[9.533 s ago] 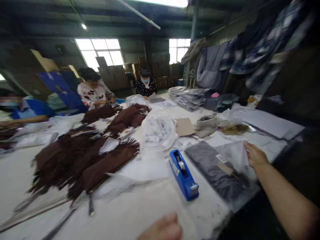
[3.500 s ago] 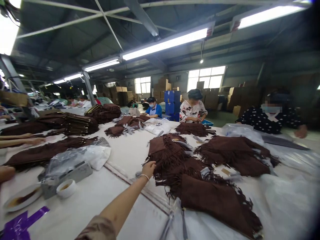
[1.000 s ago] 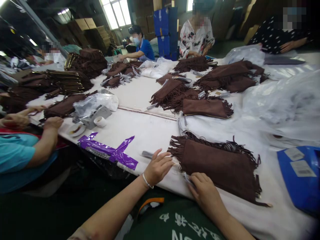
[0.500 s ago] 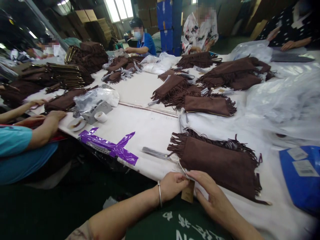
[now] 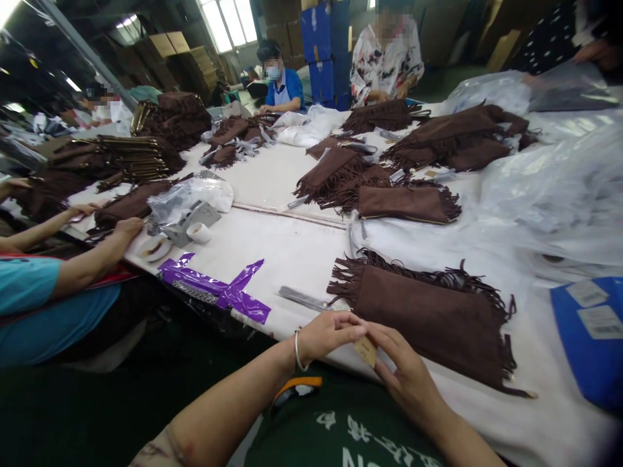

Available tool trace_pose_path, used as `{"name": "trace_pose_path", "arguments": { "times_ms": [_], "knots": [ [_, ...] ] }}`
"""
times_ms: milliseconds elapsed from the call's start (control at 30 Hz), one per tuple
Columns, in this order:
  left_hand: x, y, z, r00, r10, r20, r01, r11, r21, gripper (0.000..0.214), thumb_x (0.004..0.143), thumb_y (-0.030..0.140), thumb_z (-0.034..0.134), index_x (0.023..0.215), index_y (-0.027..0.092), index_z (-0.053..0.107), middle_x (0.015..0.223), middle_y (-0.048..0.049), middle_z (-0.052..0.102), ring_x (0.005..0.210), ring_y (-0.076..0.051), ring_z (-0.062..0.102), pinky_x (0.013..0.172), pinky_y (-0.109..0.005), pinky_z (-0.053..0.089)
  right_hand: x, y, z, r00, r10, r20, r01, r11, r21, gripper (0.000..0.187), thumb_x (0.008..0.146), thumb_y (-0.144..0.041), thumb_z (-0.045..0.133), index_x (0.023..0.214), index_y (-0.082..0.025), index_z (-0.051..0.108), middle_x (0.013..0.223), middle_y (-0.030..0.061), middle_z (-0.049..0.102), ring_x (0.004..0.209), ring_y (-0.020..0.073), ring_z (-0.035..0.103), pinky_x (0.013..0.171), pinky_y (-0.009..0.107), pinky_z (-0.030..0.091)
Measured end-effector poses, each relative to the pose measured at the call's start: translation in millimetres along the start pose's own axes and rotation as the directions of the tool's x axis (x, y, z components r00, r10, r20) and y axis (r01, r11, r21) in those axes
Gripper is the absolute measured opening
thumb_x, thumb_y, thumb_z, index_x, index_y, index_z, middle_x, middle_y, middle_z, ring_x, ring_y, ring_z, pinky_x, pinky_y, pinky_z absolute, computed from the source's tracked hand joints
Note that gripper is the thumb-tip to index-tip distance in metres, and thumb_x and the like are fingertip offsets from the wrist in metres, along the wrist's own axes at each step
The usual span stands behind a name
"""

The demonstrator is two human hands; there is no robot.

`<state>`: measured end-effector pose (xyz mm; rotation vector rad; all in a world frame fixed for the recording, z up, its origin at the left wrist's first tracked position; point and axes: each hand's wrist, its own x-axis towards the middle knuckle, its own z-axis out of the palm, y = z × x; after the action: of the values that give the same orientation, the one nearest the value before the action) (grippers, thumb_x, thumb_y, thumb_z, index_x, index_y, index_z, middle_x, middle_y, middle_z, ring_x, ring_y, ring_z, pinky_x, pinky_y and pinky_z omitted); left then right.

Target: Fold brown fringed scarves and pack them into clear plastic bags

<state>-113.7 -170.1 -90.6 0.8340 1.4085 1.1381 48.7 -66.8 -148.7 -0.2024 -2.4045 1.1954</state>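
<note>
my left hand and right hand meet at the table edge, right in front of my chest, with a small kraft hang tag between them. the right fingers are closed narrow on the tag, seemingly pinching it. the left fingertips come in at its top edge, but i cannot tell if they grip it too. holding it up off the table looks like it keeps the small tag under fine finger control.

the fringed brown suede piece lies flat on the white-covered table, just beyond my right hand, fringe spread along its top and right side. it sits close to the edge, probably for easy reach. a narrow steel tool lies just left of it, handle end toward the fringe; exact type hard to tell.

purple tape is stuck across the table edge to my left. a blue packet with barcode labels lies at the right, beside clear plastic sheeting. further along, more fringed pieces lie spread out. at left, a co-worker's teal sleeve and hand rest near another brown piece, apart from my hands.
</note>
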Motion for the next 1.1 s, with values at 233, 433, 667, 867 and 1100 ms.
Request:
{"name": "trace_pose_path", "arguments": {
  "times_ms": [233,433,667,867,1100],
  "knots": [
    [-11.5,-8.6,-59.3,0.903,0.256,-0.344,0.060,0.718,0.693,0.035,0.085,0.040,0.055,0.111,0.017,0.058,0.102,-0.0083,0.065,0.101,-0.022,0.056,0.099,-0.041,0.034,14.5,33.2,-20.2,0.876,0.247,-0.414,-0.280,0.960,-0.021,0.033,0.086,-0.036,0.049,0.116,-0.023,0.057,0.122,0.0078,0.057,0.117,0.0236,0.048,0.105,0.044,0.035],
    [-21.8,-32.6,-83.7,0.908,0.169,-0.384,0.332,0.269,0.904,0.036,0.078,0.026,0.061,0.113,0.018,0.056,0.111,-0.0108,0.059,0.110,-0.028,0.049,0.103,-0.051,0.023,24.4,45.7,-35.4,0.902,0.077,-0.424,-0.265,0.874,-0.407,0.060,0.085,-0.039,0.049,0.137,-0.016,0.033,0.140,0.0127,0.041,0.134,0.0276,0.028,0.109,0.049,0.025],
    [-46.3,-27.6,-46.7,0.919,-0.200,-0.340,0.395,0.481,0.782,0.036,0.077,0.048,0.056,0.076,0.012,0.063,0.070,-0.0071,0.063,0.071,-0.025,0.060,0.066,-0.034,0.045,21.6,30.6,-10.8,0.990,-0.006,0.139,0.096,0.749,-0.656,0.059,0.077,-0.032,0.054,0.134,-0.023,0.042,0.145,0.0044,0.038,0.137,0.0316,0.018,0.109,0.055,0.015],
    [-30.2,-55.1,8.8,0.883,-0.441,0.162,0.468,0.797,-0.382,0.050,0.083,0.056,0.046,0.104,0.012,0.054,0.106,-0.0138,0.063,0.087,-0.024,0.066,0.073,-0.032,0.047,15.0,37.4,-3.1,0.993,0.008,0.116,0.083,0.653,-0.753,0.069,0.073,-0.010,0.048,0.139,-0.024,0.034,0.149,0.0064,0.028,0.136,0.0346,0.018,0.106,0.058,0.017],
    [14.0,-70.5,71.4,0.939,-0.336,0.071,0.305,0.718,-0.625,0.034,0.085,0.037,0.056,0.102,0.008,0.055,0.099,-0.0175,0.065,0.087,-0.023,0.066,0.086,-0.040,0.044,27.8,45.5,-25.4,0.958,0.059,0.281,0.162,0.697,-0.699,0.066,0.072,-0.010,0.048,0.135,-0.030,0.041,0.148,0.0030,0.032,0.135,0.0302,0.025,0.104,0.049,0.022]
  ]
}}
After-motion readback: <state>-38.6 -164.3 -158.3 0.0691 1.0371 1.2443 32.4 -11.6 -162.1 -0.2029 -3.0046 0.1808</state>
